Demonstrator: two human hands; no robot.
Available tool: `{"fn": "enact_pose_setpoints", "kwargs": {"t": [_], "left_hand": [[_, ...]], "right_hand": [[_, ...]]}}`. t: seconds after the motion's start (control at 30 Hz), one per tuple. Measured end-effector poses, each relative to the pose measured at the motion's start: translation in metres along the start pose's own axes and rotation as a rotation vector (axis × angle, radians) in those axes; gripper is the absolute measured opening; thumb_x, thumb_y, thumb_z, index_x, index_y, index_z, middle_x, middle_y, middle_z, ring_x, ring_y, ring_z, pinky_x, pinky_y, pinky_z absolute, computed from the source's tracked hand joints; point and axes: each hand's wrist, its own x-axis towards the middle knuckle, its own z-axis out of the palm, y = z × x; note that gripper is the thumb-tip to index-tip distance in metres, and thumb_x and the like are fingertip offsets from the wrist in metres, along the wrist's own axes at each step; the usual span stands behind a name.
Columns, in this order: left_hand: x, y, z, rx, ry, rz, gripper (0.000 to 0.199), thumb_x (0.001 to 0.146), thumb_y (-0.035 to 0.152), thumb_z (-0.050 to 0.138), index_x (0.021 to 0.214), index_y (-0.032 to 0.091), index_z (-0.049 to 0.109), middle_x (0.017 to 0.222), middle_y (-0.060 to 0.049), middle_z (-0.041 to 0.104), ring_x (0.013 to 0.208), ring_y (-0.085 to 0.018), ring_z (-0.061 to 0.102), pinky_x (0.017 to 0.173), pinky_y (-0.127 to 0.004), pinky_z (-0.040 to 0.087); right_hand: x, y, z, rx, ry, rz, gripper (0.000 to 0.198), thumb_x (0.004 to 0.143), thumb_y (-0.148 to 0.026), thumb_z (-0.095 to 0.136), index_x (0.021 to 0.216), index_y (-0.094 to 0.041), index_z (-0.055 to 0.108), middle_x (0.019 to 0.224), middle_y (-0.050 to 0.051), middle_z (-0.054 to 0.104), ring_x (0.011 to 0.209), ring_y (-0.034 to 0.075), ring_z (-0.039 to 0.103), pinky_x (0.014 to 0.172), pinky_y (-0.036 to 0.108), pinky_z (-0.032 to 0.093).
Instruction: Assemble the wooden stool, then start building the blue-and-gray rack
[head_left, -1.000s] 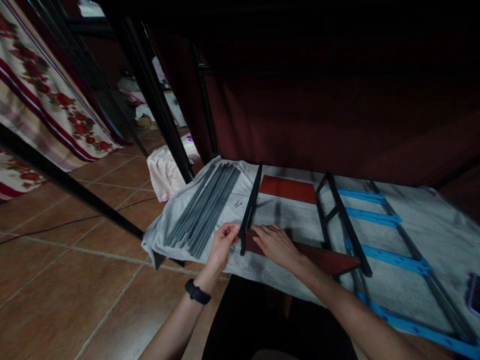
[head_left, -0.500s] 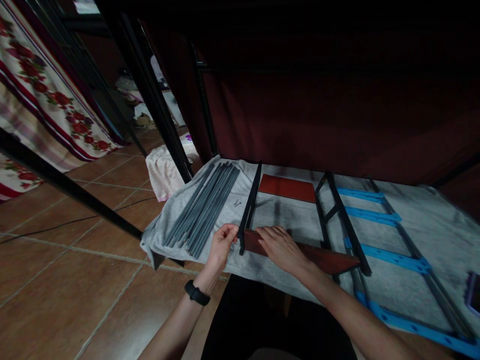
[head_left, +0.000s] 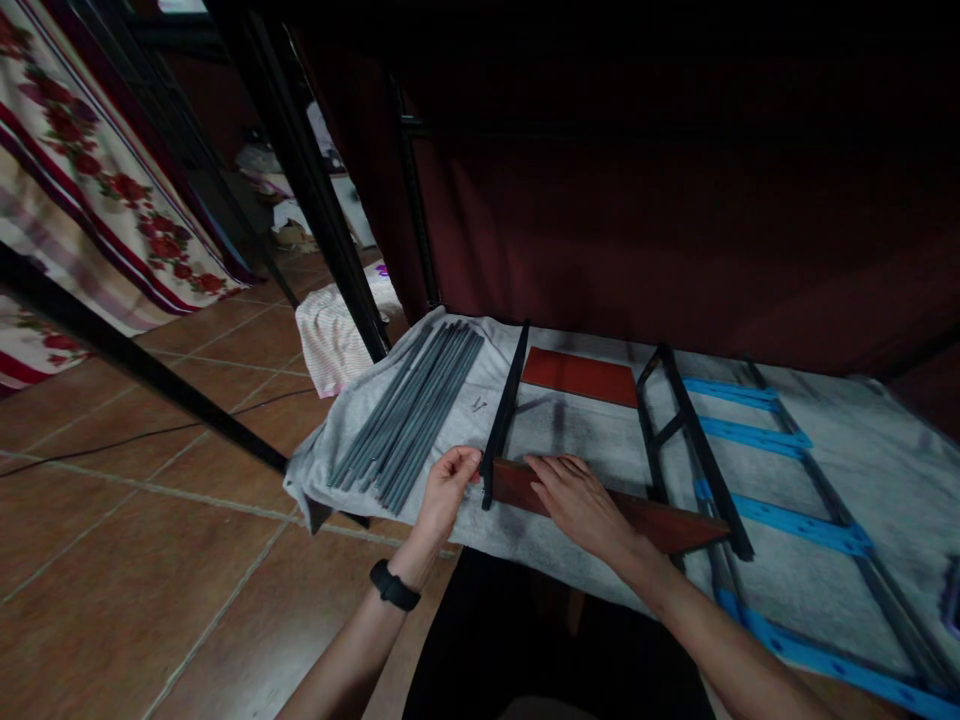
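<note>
My left hand (head_left: 448, 485) is closed in a pinch beside the near end of a black metal side piece (head_left: 501, 430). Whatever its fingertips hold is too small to make out. A reddish-brown board (head_left: 652, 520) stands on edge between this side piece and a black angled frame (head_left: 705, 450) on the right. Around the board's upper edge rests my right hand (head_left: 577, 495), fingers over the top and thumb on the near face. Farther back, an orange-red panel (head_left: 581, 375) spans the two black pieces. Small screws (head_left: 478, 404) lie left of the side piece.
Several grey tubes (head_left: 409, 420) lie bundled on the grey cloth (head_left: 555, 425) at left. Tubes joined by blue plastic strips (head_left: 787, 522) lie at right. A black post (head_left: 315, 190) rises behind the tubes. A dark object (head_left: 951, 598) sits at the right edge.
The view has shifted slightly, so the things on the cloth appear a little farther right. Both hands keep nearly the same places at the side piece and board.
</note>
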Motion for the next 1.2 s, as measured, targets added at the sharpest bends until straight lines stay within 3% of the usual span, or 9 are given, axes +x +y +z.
{"fn": "enact_pose_setpoints", "kwargs": {"t": [0.2, 0.3, 0.4, 0.57, 0.77, 0.93, 1.07, 1.13, 1.2], "left_hand": [[0.019, -0.029, -0.032, 0.061, 0.115, 0.003, 0.035, 0.081, 0.047, 0.066, 0.095, 0.015, 0.069, 0.073, -0.002, 0.062, 0.063, -0.014, 0.055, 0.063, -0.025, 0.045], [0.028, -0.052, -0.062, 0.416, 0.207, 0.076, 0.021, 0.081, 0.035, 0.063, 0.084, 0.015, 0.070, 0.076, -0.005, 0.065, 0.070, -0.018, 0.059, 0.070, -0.030, 0.048], [0.031, -0.069, -0.078, 0.754, 0.161, 0.206, 0.018, 0.084, 0.023, 0.055, 0.088, 0.017, 0.071, 0.091, -0.009, 0.068, 0.087, -0.021, 0.063, 0.085, -0.034, 0.048], [0.045, -0.076, -0.068, 1.016, 0.015, 0.389, 0.028, 0.089, 0.016, 0.047, 0.105, 0.016, 0.071, 0.104, -0.013, 0.065, 0.100, -0.023, 0.060, 0.095, -0.036, 0.047], [0.067, -0.073, -0.051, 1.201, -0.179, 0.374, 0.028, 0.084, 0.006, 0.045, 0.091, 0.016, 0.070, 0.096, -0.012, 0.065, 0.093, -0.022, 0.056, 0.093, -0.035, 0.045], [0.057, -0.058, -0.053, 1.055, -0.050, 0.418, 0.014, 0.087, 0.018, 0.051, 0.083, 0.017, 0.064, 0.090, -0.010, 0.064, 0.089, -0.023, 0.059, 0.088, -0.036, 0.046], [0.017, -0.021, -0.053, 0.625, 0.346, 0.440, 0.021, 0.089, 0.039, 0.057, 0.091, 0.019, 0.061, 0.089, -0.007, 0.067, 0.085, -0.021, 0.063, 0.082, -0.034, 0.050], [-0.014, 0.001, -0.046, 0.375, 0.341, 0.385, 0.024, 0.090, 0.043, 0.057, 0.091, 0.020, 0.057, 0.077, -0.002, 0.067, 0.070, -0.017, 0.063, 0.070, -0.029, 0.052], [-0.049, 0.019, -0.032, 0.418, 0.317, 0.373, 0.022, 0.088, 0.042, 0.063, 0.090, 0.020, 0.059, 0.074, 0.000, 0.067, 0.063, -0.015, 0.062, 0.062, -0.025, 0.051]], "right_hand": [[-0.009, 0.001, -0.008, -0.032, 0.034, 0.009, 0.041, 0.100, -0.021, 0.039, 0.140, -0.018, 0.048, 0.132, 0.010, 0.063, 0.117, 0.024, 0.059, 0.108, 0.046, 0.041], [-0.020, 0.006, -0.014, -0.023, 0.060, 0.022, 0.042, 0.100, -0.022, 0.040, 0.141, -0.020, 0.046, 0.135, 0.009, 0.061, 0.121, 0.023, 0.057, 0.112, 0.047, 0.039], [-0.035, 0.010, -0.017, -0.003, 0.097, 0.057, 0.043, 0.100, -0.023, 0.040, 0.142, -0.021, 0.046, 0.138, 0.009, 0.058, 0.125, 0.023, 0.055, 0.110, 0.046, 0.040], [-0.069, 0.010, -0.012, 0.033, 0.191, 0.119, 0.044, 0.100, -0.025, 0.041, 0.144, -0.026, 0.046, 0.144, 0.009, 0.054, 0.131, 0.025, 0.052, 0.109, 0.049, 0.042], [-0.118, -0.008, -0.002, 0.101, 0.195, 0.157, 0.054, 0.096, -0.016, 0.041, 0.147, -0.033, 0.042, 0.147, 0.005, 0.052, 0.131, 0.026, 0.053, 0.106, 0.050, 0.048], [-0.144, -0.030, 0.004, 0.165, 0.193, 0.128, 0.053, 0.091, -0.008, 0.046, 0.137, -0.032, 0.055, 0.137, 0.004, 0.062, 0.122, 0.023, 0.061, 0.098, 0.041, 0.056], [-0.154, -0.041, 0.004, 0.246, 0.220, 0.143, 0.052, 0.090, -0.006, 0.043, 0.133, -0.031, 0.058, 0.130, 0.005, 0.067, 0.114, 0.021, 0.066, 0.095, 0.037, 0.058], [-0.154, -0.045, 0.001, 0.332, 0.251, 0.183, 0.049, 0.092, -0.007, 0.043, 0.132, -0.030, 0.059, 0.128, 0.005, 0.067, 0.112, 0.020, 0.066, 0.095, 0.034, 0.058], [-0.151, -0.051, -0.005, 0.469, 0.278, 0.246, 0.043, 0.094, -0.010, 0.043, 0.129, -0.028, 0.059, 0.123, 0.006, 0.068, 0.110, 0.017, 0.066, 0.094, 0.030, 0.057]]}}
